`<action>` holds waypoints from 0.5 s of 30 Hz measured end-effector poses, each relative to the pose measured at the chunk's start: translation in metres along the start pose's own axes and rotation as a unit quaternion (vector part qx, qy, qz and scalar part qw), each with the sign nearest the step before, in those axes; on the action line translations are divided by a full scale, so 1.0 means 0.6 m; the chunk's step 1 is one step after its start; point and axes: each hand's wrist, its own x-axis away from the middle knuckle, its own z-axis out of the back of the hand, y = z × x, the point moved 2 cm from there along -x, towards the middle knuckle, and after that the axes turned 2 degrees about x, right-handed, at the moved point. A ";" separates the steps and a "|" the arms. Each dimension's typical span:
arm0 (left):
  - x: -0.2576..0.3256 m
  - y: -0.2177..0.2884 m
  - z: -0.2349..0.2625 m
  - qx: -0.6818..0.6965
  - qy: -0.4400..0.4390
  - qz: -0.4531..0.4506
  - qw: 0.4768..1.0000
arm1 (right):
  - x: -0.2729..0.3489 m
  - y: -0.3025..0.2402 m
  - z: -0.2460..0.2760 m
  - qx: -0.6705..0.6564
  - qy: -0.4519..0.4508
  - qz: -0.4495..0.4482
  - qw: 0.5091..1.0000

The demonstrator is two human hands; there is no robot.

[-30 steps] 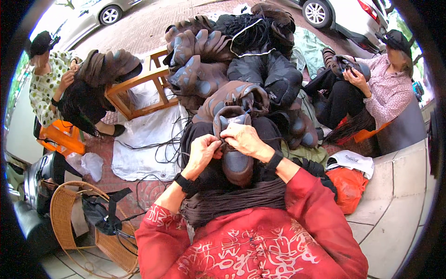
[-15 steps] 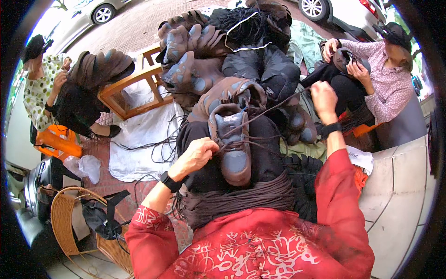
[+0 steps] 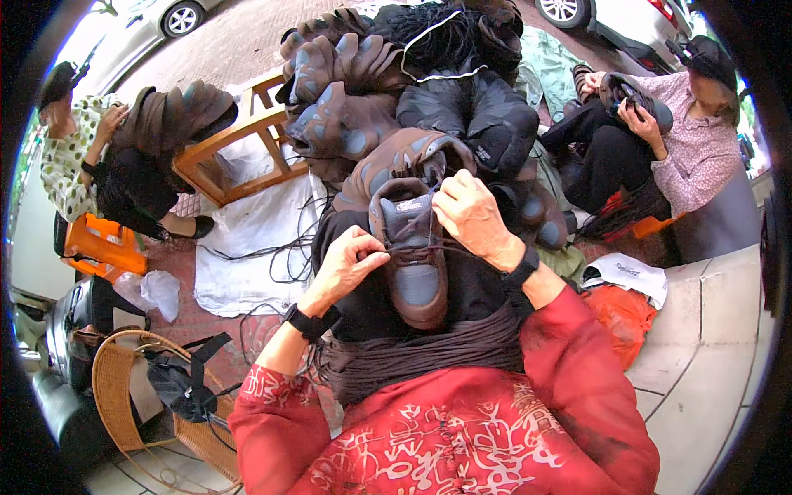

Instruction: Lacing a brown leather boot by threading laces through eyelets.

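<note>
Heaped brown and black shoes [image 3: 388, 91] ahead; a wooden stool [image 3: 239, 153] beside white cloth [image 3: 256, 239]. Wicker basket [image 3: 111, 396] lower left, orange bag [image 3: 619, 318] right, loose dark laces [image 3: 280, 256].

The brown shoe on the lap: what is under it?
The brown shoe lies on a black-clothed lap, above a bundle of dark brown laces. The left hand and right hand grip its lace. Its sole and whatever is directly beneath are hidden.

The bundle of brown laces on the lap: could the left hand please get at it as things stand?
Probably yes: the left hand is pinching a lace at the brown shoe, and the bundle of brown laces lies uncovered just below it.
</note>
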 end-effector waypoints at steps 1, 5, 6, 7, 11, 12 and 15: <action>-0.002 0.000 -0.002 -0.002 -0.005 0.007 1.000 | 0.008 0.005 0.000 -0.063 0.006 0.003 0.998; -0.005 -0.008 0.001 0.067 -0.034 0.029 0.997 | 0.015 -0.010 -0.007 -0.297 -0.068 -0.101 0.947; -0.005 -0.007 0.002 0.073 -0.035 0.036 0.996 | 0.008 -0.017 -0.010 -0.327 -0.097 -0.114 0.933; -0.005 -0.006 0.002 0.078 -0.035 0.042 0.995 | 0.003 -0.021 -0.018 -0.327 -0.132 -0.098 0.931; -0.004 -0.006 0.001 0.067 -0.043 0.051 0.996 | -0.011 -0.024 -0.029 -0.391 -0.157 -0.157 0.893; -0.001 -0.003 0.000 0.066 -0.042 0.052 0.996 | -0.013 -0.019 -0.027 -0.394 -0.156 -0.179 0.888; 0.004 -0.003 -0.008 0.179 -0.023 0.098 0.979 | -0.012 -0.014 -0.027 -0.430 -0.175 -0.237 0.854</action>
